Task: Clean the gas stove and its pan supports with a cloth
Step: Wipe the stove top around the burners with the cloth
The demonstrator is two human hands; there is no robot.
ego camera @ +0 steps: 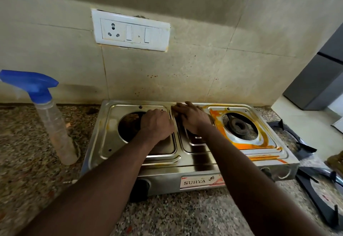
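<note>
The left hand [156,124] hides its own fingertips and part of the dark round burner opening [128,126]. Whatever lies under the blurred right hand [193,117] cannot be told. Far to its right, the nearer of 2 black metal pan supports [307,184] is cut by the frame's edge.

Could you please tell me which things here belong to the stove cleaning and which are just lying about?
Job in hand: gas stove, pan supports, spray bottle, left hand, right hand; cloth not clearly visible.
Lying about: wall switchboard, grey unit.
</note>
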